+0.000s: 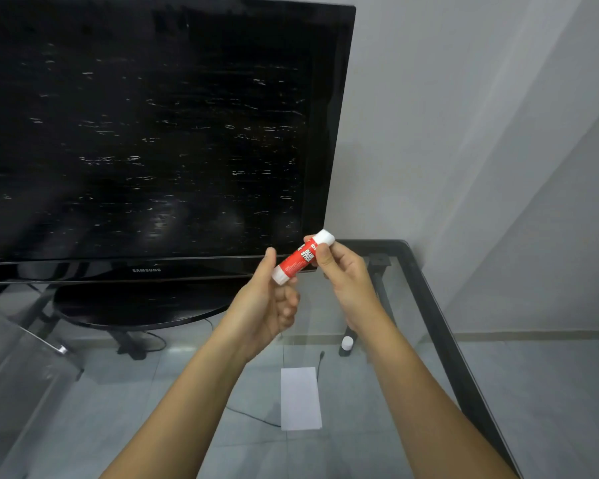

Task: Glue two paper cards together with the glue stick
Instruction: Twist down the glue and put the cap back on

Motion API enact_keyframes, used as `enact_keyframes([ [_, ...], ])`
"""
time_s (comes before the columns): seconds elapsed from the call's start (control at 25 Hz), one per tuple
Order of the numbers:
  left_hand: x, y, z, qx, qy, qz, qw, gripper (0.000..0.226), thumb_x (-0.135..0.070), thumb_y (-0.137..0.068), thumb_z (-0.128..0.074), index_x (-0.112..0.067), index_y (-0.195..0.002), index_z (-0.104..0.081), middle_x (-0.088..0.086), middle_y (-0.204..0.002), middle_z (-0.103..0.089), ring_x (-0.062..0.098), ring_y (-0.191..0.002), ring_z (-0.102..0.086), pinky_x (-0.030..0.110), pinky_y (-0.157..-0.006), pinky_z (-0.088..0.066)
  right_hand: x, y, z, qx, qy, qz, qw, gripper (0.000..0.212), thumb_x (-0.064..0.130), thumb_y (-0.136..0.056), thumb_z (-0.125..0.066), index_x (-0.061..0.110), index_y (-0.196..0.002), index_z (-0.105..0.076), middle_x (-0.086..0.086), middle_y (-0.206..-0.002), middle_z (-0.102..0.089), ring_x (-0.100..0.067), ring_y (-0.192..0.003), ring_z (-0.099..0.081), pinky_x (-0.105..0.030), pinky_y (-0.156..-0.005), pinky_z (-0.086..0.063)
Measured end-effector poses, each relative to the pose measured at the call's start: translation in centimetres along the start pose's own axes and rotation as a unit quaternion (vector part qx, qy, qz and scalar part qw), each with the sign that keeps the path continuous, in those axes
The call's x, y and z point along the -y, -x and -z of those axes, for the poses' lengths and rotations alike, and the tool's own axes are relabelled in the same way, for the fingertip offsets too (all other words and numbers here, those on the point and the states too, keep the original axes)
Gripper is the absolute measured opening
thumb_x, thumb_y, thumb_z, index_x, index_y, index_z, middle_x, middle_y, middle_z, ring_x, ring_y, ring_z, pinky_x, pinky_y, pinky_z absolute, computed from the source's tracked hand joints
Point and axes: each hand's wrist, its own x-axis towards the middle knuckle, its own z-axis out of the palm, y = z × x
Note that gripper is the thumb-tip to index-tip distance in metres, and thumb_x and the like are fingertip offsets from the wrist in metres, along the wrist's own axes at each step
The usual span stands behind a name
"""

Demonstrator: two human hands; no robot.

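Observation:
A red glue stick (300, 259) with white ends is held up in the air, tilted, in front of the television's lower right corner. My right hand (339, 271) grips its upper part near the white cap. My left hand (268, 295) holds its lower white end between thumb and fingers. White paper cards (300, 397) lie stacked flat on the glass table (426, 288) below my hands; I cannot tell how many.
A large black television (153, 133) on an oval stand fills the left and back. The glass table has a dark frame along its right edge. A small dark bottle with a white cap (346, 345) and cables show through the glass. Grey walls stand at the right.

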Motion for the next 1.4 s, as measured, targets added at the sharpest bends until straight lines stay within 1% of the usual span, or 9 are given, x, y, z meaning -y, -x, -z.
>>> enact_keyframes([
  [0.08, 0.9, 0.1, -0.5, -0.034, -0.093, -0.146, 0.984, 0.044, -0.057, -0.079, -0.050, -0.016, -0.095, -0.057, -0.003, -0.056, -0.057, 0.006, -0.049, -0.049, 0.017, -0.051, -0.044, 0.1, 0.1, 0.1, -0.006, -0.009, -0.003, 1.000, 0.026, 0.049, -0.084, -0.049, 0.038, -0.099, -0.067, 0.024, -0.088, -0.069, 0.009, -0.094, -0.060, -0.003, -0.075, -0.042],
  [0.2, 1.6, 0.1, -0.8, -0.108, -0.219, -0.254, 0.936, 0.043, -0.060, -0.080, -0.042, -0.020, -0.073, -0.056, -0.006, -0.050, -0.052, 0.003, -0.046, -0.047, 0.012, -0.046, -0.041, 0.4, 0.1, 0.1, 0.003, -0.014, -0.003, 1.000, 0.027, 0.047, -0.086, -0.047, 0.035, -0.100, -0.067, 0.024, -0.084, -0.068, 0.011, -0.089, -0.060, -0.003, -0.073, -0.042],
  [0.32, 0.4, 0.4, -0.7, -0.018, -0.004, -0.043, 0.999, 0.055, -0.061, -0.084, -0.043, -0.018, -0.050, -0.048, -0.006, -0.032, -0.037, 0.007, -0.032, -0.034, 0.016, -0.033, -0.033, 0.6, -0.1, 0.2, 0.012, -0.021, 0.003, 1.000, 0.025, 0.040, -0.092, -0.045, 0.028, -0.102, -0.065, 0.027, -0.071, -0.064, 0.013, -0.073, -0.056, -0.002, -0.069, -0.041],
  [0.48, -0.9, 1.0, 0.1, 0.144, 0.184, 0.178, 0.956, 0.058, -0.061, -0.083, -0.043, -0.017, -0.045, -0.048, -0.005, -0.027, -0.040, 0.006, -0.026, -0.036, 0.016, -0.030, -0.026, 0.2, -0.1, 0.6, 0.012, -0.006, -0.002, 1.000, 0.031, 0.047, -0.086, -0.045, 0.030, -0.101, -0.064, 0.028, -0.072, -0.062, 0.014, -0.074, -0.055, -0.003, -0.068, -0.041],
  [0.6, 0.0, 0.7, -0.5, -0.003, -0.021, 0.047, 0.999, 0.059, -0.066, -0.084, -0.038, -0.013, -0.068, -0.060, 0.001, -0.046, -0.055, 0.009, -0.037, -0.046, 0.018, -0.037, -0.039, -0.2, 0.1, 0.7, 0.004, 0.000, -0.010, 1.000, 0.029, 0.050, -0.085, -0.046, 0.035, -0.099, -0.066, 0.025, -0.079, -0.066, 0.011, -0.084, -0.058, -0.003, -0.073, -0.042],
  [0.72, 1.7, 0.2, -0.7, -0.115, -0.206, -0.197, 0.952, 0.049, -0.059, -0.079, -0.045, -0.014, -0.094, -0.056, 0.001, -0.069, -0.062, 0.007, -0.056, -0.055, 0.018, -0.054, -0.046, -0.3, 0.2, 0.8, -0.008, 0.004, -0.017, 1.000, 0.030, 0.049, -0.085, -0.046, 0.033, -0.099, -0.066, 0.024, -0.077, -0.067, 0.012, -0.081, -0.058, -0.002, -0.073, -0.041],
  [1.0, 0.5, 0.4, -0.4, -0.037, -0.059, 0.041, 0.997, 0.051, -0.055, -0.090, -0.038, -0.010, -0.072, -0.055, -0.001, -0.046, -0.047, 0.006, -0.035, -0.034, 0.015, -0.034, -0.032, -1.5, 0.2, 1.1, 0.008, 0.011, -0.048, 0.999, 0.032, 0.052, -0.082, -0.045, 0.034, -0.099, -0.065, 0.030, -0.072, -0.063, 0.016, -0.077, -0.055, -0.016, -0.077, -0.041],
  [1.24, 2.5, -0.4, -0.4, -0.171, -0.298, -0.238, 0.909, 0.031, -0.044, -0.081, -0.060, -0.021, -0.100, -0.054, -0.002, -0.091, -0.067, 0.009, -0.075, -0.068, 0.014, -0.062, -0.054, -3.0, 0.0, 0.9, -0.013, 0.018, -0.056, 0.998, 0.029, 0.061, -0.080, -0.047, 0.046, -0.096, -0.067, 0.028, -0.083, -0.068, 0.014, -0.084, -0.059, -0.006, -0.068, -0.045],
  [1.4, 3.3, -1.3, 0.5, -0.191, -0.280, -0.241, 0.910, 0.018, -0.029, -0.082, -0.065, -0.023, -0.093, -0.052, 0.000, -0.092, -0.069, 0.007, -0.076, -0.069, 0.017, -0.067, -0.056, -7.1, -1.0, 2.2, 0.011, 0.095, -0.095, 0.991, 0.036, 0.071, -0.075, -0.045, 0.058, -0.107, -0.056, 0.034, -0.109, -0.061, 0.015, -0.099, -0.054, -0.022, -0.089, -0.040],
])
